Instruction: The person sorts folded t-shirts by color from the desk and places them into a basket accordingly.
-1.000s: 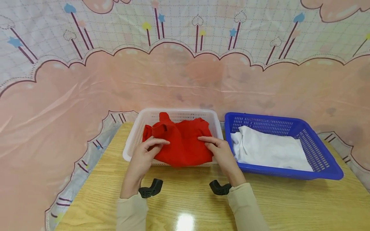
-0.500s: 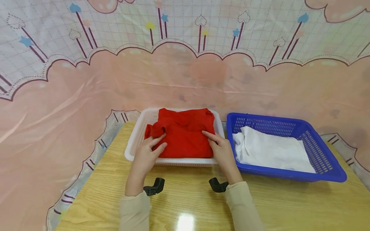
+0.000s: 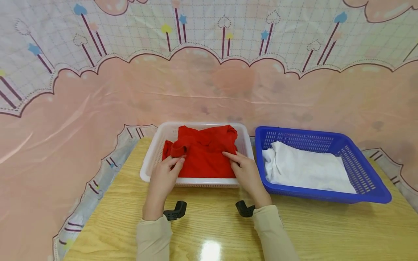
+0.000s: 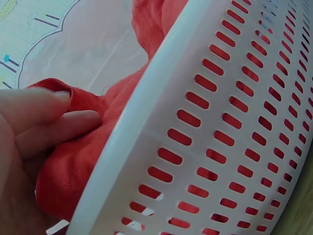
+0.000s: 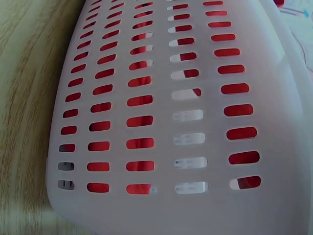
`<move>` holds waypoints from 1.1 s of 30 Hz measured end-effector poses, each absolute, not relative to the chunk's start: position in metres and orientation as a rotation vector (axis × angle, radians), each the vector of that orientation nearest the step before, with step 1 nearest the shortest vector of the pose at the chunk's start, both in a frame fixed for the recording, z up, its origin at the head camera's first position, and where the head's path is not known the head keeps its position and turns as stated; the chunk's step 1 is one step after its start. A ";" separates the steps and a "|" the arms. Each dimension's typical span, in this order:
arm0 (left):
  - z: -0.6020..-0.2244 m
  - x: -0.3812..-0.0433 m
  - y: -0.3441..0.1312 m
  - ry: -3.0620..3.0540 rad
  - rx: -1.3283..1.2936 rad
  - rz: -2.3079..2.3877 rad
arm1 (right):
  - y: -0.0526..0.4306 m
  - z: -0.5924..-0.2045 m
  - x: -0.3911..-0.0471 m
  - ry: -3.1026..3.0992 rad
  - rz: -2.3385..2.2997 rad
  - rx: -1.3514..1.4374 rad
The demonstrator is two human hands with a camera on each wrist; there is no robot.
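A folded red garment [image 3: 207, 163] lies inside the white slotted basket [image 3: 150, 159], a rolled bit of it standing up at the left. My left hand [image 3: 162, 175] reaches over the front rim and pinches the garment's left part. In the left wrist view the hand [image 4: 29, 139] has red cloth between thumb and fingers, beside the rim. My right hand [image 3: 247, 174] holds the garment's right edge with thumb and index finger apart at the tips. The right wrist view shows only the basket wall [image 5: 274, 132] with red cloth behind the slots; the hand is out of that view.
To the right stands a blue basket [image 3: 326, 197] with a folded white cloth [image 3: 308, 168] in it. Both baskets stand on a wooden table [image 3: 209, 224]. A patterned pink and white curtain [image 3: 196, 83] hangs behind. Black wrist mounts [image 3: 176, 211] sit by the wrists.
The red garment has gone lower and settled within the white basket, its back part now spread toward the rear rim. Both hands came down with it; the right hand shifted slightly left.
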State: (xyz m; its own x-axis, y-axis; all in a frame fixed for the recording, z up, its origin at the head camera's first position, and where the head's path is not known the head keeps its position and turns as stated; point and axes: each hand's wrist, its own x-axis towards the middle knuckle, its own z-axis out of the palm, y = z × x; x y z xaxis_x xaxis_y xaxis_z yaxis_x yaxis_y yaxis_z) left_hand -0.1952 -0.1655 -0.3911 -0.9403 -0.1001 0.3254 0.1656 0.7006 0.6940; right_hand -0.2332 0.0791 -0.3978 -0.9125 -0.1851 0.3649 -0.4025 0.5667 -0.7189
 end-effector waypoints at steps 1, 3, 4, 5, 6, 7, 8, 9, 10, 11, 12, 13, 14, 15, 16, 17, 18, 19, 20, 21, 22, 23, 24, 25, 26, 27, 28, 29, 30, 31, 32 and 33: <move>-0.391 -0.195 -0.165 -2.568 -0.038 -1.095 | 0.079 -0.398 -0.233 -2.568 1.255 0.476; -0.391 -0.196 -0.165 -2.569 -0.026 -1.081 | 0.079 -0.397 -0.232 -2.593 1.244 0.460; -0.391 -0.196 -0.165 -2.575 -0.028 -1.067 | 0.079 -0.397 -0.232 -2.605 1.236 0.454; -0.391 -0.196 -0.165 -2.578 -0.032 -1.054 | 0.079 -0.396 -0.232 -2.619 1.224 0.445; -0.391 -0.196 -0.164 -2.578 -0.034 -1.047 | 0.078 -0.396 -0.232 -2.628 1.214 0.445; -0.391 -0.197 -0.164 -2.578 -0.038 -1.037 | 0.078 -0.396 -0.232 -2.636 1.205 0.445; -0.391 -0.197 -0.164 -2.577 -0.041 -1.027 | 0.078 -0.396 -0.231 -2.640 1.199 0.446; -0.391 -0.197 -0.163 -2.575 -0.045 -1.017 | 0.078 -0.396 -0.231 -2.641 1.196 0.447; -0.391 -0.197 -0.163 -2.572 -0.047 -1.011 | 0.078 -0.396 -0.232 -2.645 1.188 0.443; -0.391 -0.197 -0.163 -2.567 -0.045 -1.008 | 0.078 -0.396 -0.232 -2.645 1.183 0.440; -0.391 -0.197 -0.163 -2.564 -0.039 -1.006 | 0.078 -0.396 -0.232 -2.645 1.183 0.441; -0.391 -0.198 -0.162 -2.563 -0.036 -1.002 | 0.078 -0.397 -0.232 -2.644 1.184 0.442; -0.391 -0.198 -0.162 -2.563 -0.034 -0.997 | 0.078 -0.397 -0.232 -2.644 1.183 0.445; -0.392 -0.198 -0.162 -2.566 -0.033 -0.988 | 0.077 -0.397 -0.233 -2.645 1.181 0.449; -0.392 -0.198 -0.162 -2.570 -0.032 -0.981 | 0.077 -0.398 -0.233 -2.647 1.177 0.454; -0.392 -0.198 -0.162 -2.573 -0.032 -0.974 | 0.077 -0.398 -0.233 -2.648 1.172 0.460; -0.393 -0.198 -0.162 -2.575 -0.032 -0.968 | 0.077 -0.398 -0.233 -2.650 1.165 0.465; -0.393 -0.198 -0.162 -2.576 -0.036 -0.961 | 0.077 -0.399 -0.233 -2.651 1.157 0.472; -0.394 -0.198 -0.162 -2.575 -0.039 -0.954 | 0.077 -0.399 -0.233 -2.651 1.148 0.478; -0.394 -0.198 -0.162 -2.574 -0.043 -0.951 | 0.077 -0.399 -0.233 -2.651 1.139 0.481; -0.394 -0.199 -0.162 -2.570 -0.045 -0.951 | 0.077 -0.399 -0.233 -2.650 1.130 0.484; -0.395 -0.199 -0.162 -2.566 -0.047 -0.949 | 0.077 -0.400 -0.233 -2.650 1.118 0.488; -0.395 -0.199 -0.162 -2.564 -0.049 -0.947 | 0.077 -0.400 -0.233 -2.650 1.105 0.492; -0.395 -0.199 -0.162 -2.562 -0.051 -0.944 | 0.076 -0.400 -0.233 -2.648 1.095 0.501; -0.396 -0.199 -0.163 -2.561 -0.051 -0.943 | 0.076 -0.399 -0.233 -2.646 1.083 0.509; -0.396 -0.199 -0.163 -2.563 -0.052 -0.941 | 0.076 -0.399 -0.233 -2.645 1.068 0.520; -0.396 -0.200 -0.163 -2.565 -0.051 -0.938 | 0.076 -0.399 -0.233 -2.646 1.047 0.533; -0.397 -0.200 -0.163 -2.567 -0.051 -0.934 | 0.075 -0.399 -0.233 -2.648 1.028 0.548; -0.397 -0.200 -0.163 -2.570 -0.053 -0.931 | 0.075 -0.399 -0.232 -2.649 1.009 0.563; -0.397 -0.199 -0.163 -2.574 -0.052 -0.928 | 0.075 -0.399 -0.232 -2.649 0.987 0.580; -0.397 -0.199 -0.163 -2.577 -0.050 -0.925 | 0.075 -0.400 -0.232 -2.651 0.962 0.593; -0.397 -0.199 -0.163 -2.580 -0.050 -0.922 | 0.074 -0.400 -0.232 -2.652 0.940 0.606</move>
